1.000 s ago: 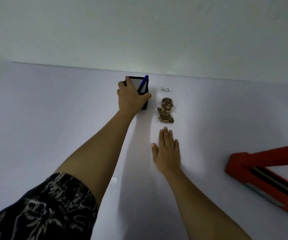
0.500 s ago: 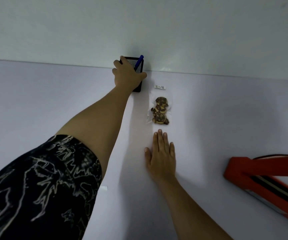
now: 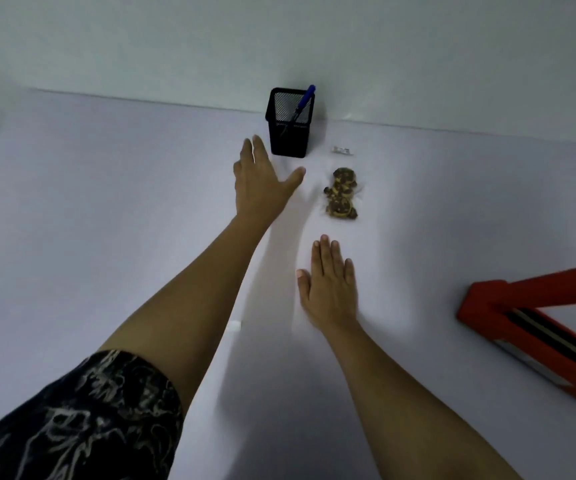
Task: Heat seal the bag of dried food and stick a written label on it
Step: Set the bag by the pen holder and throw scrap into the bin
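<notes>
Table (image 3: 106, 209): pale surface filling most of the frame. I judged it smooth enough for a light bag to slide if nudged.
Heat sealer (image 3: 484, 303): red, at the lower right edge, arm raised, well apart from the bag. Risk: carrying the bag that far with its mouth tipped down could spill the contents.
Left hand (image 3: 262, 188): centre of the frame, fingers spread, thumb out toward the bag, holding nothing, near the pen holder but clear of it. Risk: a careless sweep to the right could strike the holder or flick the bag.
Right hand (image 3: 328, 289): below centre, palm flat on the table, fingers pressed together, empty, near the bag but apart from it.
Pen holder (image 3: 288, 136): black mesh, upper centre by the wall, upright. Risk: it looked light, so a knock could tip it.
Bag of dried food (image 3: 342, 194): clear film, right of centre, lying flat between holder and right hand. I could not tell whether its mouth was sealed. Risk: the film edges were hard to see, so a pinch could miss them.
Pen (image 3: 303, 103): blue, leaning in the holder. Risk: a slanted pull could drag the holder over.
Label (image 3: 342, 150): small white slip just beyond the bag. I could not tell whether it was stuck to the film or lay on the table.
</notes>
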`<state>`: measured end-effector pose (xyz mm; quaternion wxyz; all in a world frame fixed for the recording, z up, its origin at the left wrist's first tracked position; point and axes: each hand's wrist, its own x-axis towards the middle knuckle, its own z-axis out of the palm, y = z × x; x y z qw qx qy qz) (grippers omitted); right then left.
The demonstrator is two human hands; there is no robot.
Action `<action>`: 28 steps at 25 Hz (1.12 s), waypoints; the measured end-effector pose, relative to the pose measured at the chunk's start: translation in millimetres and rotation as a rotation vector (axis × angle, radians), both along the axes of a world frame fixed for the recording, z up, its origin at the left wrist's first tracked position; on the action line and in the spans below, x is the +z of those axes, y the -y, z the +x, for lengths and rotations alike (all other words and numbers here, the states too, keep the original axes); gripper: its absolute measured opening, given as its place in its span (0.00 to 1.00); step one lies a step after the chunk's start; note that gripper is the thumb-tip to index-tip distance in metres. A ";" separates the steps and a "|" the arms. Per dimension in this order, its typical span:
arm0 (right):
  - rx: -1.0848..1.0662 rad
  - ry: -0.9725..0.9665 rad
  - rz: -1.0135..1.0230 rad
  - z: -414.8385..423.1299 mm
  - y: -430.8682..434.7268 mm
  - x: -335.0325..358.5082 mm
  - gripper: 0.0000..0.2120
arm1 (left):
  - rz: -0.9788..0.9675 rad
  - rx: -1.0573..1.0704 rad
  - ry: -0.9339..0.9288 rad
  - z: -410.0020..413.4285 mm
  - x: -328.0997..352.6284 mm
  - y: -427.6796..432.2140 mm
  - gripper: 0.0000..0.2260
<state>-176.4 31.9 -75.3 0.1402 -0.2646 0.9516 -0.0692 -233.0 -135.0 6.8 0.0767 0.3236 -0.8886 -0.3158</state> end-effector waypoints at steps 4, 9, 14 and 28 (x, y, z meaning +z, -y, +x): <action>0.021 0.024 -0.005 41.9 7.6 2.4 0.29 | 0.019 0.073 0.092 104.7 -29.5 -22.1 0.38; 0.011 0.029 -0.068 76.9 8.4 -5.0 0.33 | 0.027 0.262 0.062 209.2 -63.9 -48.1 0.25; 0.008 -0.010 -0.074 80.0 8.6 -11.5 0.34 | 0.085 0.409 0.054 232.5 -81.8 -72.7 0.21; 0.012 -0.035 -0.108 79.8 6.8 -18.0 0.31 | 0.097 0.565 -0.126 226.7 -82.3 -88.6 0.12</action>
